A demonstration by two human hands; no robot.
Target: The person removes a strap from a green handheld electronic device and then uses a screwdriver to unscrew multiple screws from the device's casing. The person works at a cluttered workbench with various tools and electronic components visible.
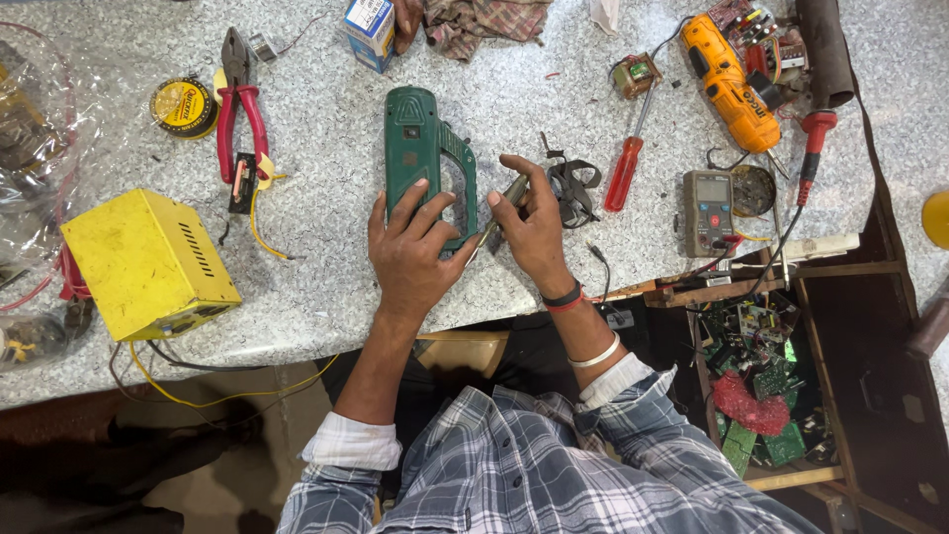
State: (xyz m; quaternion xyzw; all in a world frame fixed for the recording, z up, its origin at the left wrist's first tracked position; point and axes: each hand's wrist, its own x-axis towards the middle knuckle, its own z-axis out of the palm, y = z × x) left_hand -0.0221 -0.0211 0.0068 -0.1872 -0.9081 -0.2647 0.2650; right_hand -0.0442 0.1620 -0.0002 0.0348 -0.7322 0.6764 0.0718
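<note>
Surface: speckled stone workbench (554, 89), tools scattered
Left hand (410, 247): fingers spread flat, pressing green tool casing (415, 148)
Right hand (534, 222): closed around screwdriver (494, 222), tip at casing
Beyond right hand: red screwdriver (625, 168)

Grey speckled stone worktop (554, 89), pretty cluttered. Dead centre there's a green plastic tool housing (420, 148) lying flat. To its left, red-handled pliers (237, 99) next to a round yellow tin (184, 106), and a yellow metal box (148, 262) with vent slots near the front edge, wires trailing off it. A blue and white carton (370, 30) and a checked rag (489, 20) sit along the back. Right of centre is a black clamp-like part (573, 188), then a red screwdriver (627, 163). Further right there's a grey multimeter (709, 211) near the edge, with an orange power tool (732, 84) behind it.
</note>
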